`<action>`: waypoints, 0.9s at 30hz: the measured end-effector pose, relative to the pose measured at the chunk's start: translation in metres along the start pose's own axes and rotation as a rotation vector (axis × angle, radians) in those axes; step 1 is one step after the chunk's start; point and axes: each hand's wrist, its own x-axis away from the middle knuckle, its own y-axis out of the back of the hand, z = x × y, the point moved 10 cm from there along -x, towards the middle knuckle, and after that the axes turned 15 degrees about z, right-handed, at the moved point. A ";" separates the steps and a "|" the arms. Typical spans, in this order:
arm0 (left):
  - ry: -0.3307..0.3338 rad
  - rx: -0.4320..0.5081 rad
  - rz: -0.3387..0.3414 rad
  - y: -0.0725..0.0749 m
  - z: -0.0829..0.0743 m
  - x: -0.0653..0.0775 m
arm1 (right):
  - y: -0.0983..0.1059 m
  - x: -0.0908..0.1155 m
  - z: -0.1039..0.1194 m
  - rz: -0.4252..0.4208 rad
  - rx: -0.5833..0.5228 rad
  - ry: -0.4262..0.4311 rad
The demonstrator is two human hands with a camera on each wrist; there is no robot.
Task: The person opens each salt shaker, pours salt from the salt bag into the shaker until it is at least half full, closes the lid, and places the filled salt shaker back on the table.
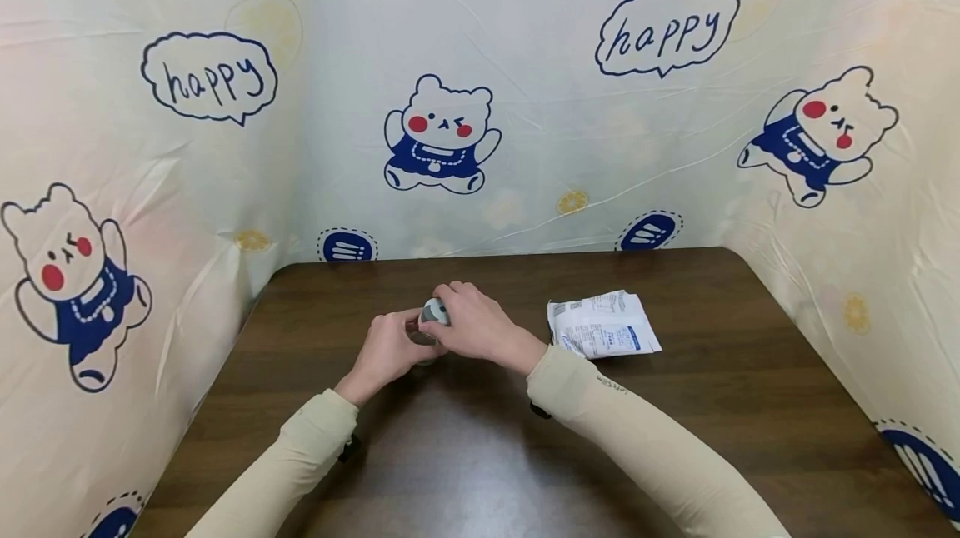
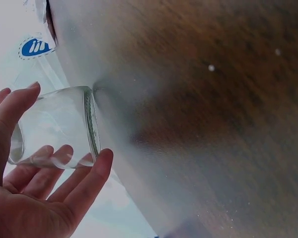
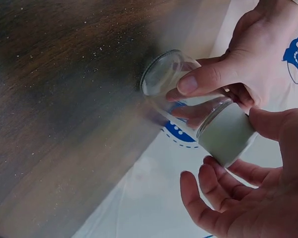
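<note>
On the table stands a clear glass jar (image 2: 57, 121), upright, with bare glass walls and no contents showing. My left hand (image 1: 385, 352) grips its body, the thumb on one side and the fingers curled round the other. A pale grey-green lid (image 3: 227, 134) covers the jar's mouth, set at a slight angle to the glass in the right wrist view. My right hand (image 1: 478, 323) pinches the lid from above between thumb and fingertips. In the head view the hands hide most of the jar, and only part of the lid shows.
A white printed packet (image 1: 603, 326) lies on the dark wooden table (image 1: 720, 405), right of my right hand. Cloth walls (image 1: 540, 130) with bear drawings enclose the table's back and both sides.
</note>
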 end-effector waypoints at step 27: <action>0.003 -0.029 -0.018 0.002 -0.003 0.001 | -0.002 -0.004 0.007 0.039 0.002 0.079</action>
